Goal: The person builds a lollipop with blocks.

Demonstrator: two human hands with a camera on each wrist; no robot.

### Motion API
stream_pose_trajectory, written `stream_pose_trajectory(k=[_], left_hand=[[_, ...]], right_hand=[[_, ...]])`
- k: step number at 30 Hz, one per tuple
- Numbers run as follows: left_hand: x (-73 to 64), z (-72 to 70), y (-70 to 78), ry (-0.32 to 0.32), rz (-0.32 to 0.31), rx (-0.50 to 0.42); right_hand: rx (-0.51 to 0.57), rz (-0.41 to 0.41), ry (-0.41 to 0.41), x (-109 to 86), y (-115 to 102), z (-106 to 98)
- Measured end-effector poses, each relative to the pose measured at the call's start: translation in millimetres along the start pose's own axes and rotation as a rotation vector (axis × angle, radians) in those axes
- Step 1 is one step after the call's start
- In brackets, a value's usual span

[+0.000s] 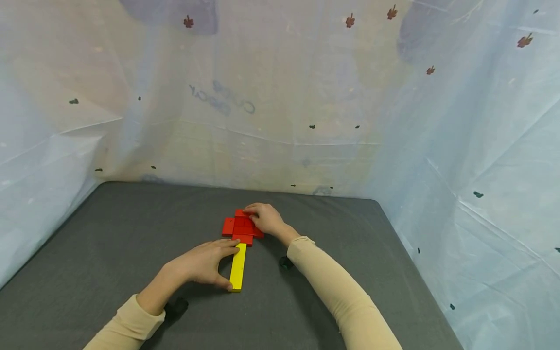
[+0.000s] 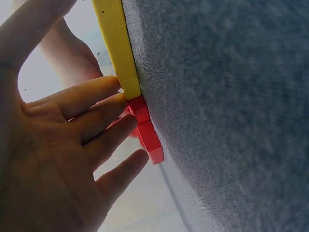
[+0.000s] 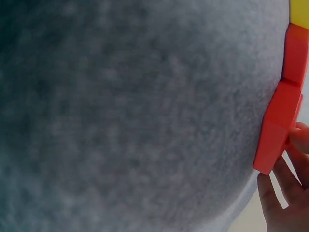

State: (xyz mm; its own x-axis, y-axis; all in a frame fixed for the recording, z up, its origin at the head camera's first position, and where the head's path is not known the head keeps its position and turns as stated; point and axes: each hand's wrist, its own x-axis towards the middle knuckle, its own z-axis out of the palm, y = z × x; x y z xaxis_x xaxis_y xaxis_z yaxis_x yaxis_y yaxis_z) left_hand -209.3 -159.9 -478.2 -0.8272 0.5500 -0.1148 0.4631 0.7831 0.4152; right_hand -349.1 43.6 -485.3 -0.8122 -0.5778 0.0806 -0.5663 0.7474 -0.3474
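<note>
Several red blocks (image 1: 243, 224) lie against each other in a cross-like shape on the dark cloth. A long yellow block (image 1: 238, 267) runs from the red block at their near end toward the person. My left hand (image 1: 202, 262) rests beside the yellow block, thumb by its near end and fingertips by its far end. In the left wrist view, its fingers (image 2: 104, 89) are stretched out and their tips reach the yellow and red blocks' side. My right hand (image 1: 268, 219) is over the far right red blocks, fingertips touching them; the right wrist view shows its fingers (image 3: 285, 181) mostly straight.
Dark grey cloth (image 1: 131, 228) covers the table, which has rounded far corners. A pale plastic sheet (image 1: 271, 97) with small leaf marks hangs behind and along the sides. Dark round objects sit under the left wrist (image 1: 176, 308) and the right wrist (image 1: 286, 263).
</note>
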Motion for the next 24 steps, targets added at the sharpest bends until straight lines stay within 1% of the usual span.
stream_pose_trajectory(k=[15, 20, 24], left_hand=[[0.1, -0.5, -0.7, -0.002, -0.003, -0.004], [0.4, 0.1, -1.2, -0.004, -0.002, -0.002], [0.3, 0.1, -2.4, 0.002, 0.0, 0.004]], right_hand=[[0.011, -0.027, -0.009, -1.6, 2, 0], [0.024, -0.035, 0.017, -5.6, 8, -3], [0.022, -0.019, 0.028, -11.1, 16, -6]])
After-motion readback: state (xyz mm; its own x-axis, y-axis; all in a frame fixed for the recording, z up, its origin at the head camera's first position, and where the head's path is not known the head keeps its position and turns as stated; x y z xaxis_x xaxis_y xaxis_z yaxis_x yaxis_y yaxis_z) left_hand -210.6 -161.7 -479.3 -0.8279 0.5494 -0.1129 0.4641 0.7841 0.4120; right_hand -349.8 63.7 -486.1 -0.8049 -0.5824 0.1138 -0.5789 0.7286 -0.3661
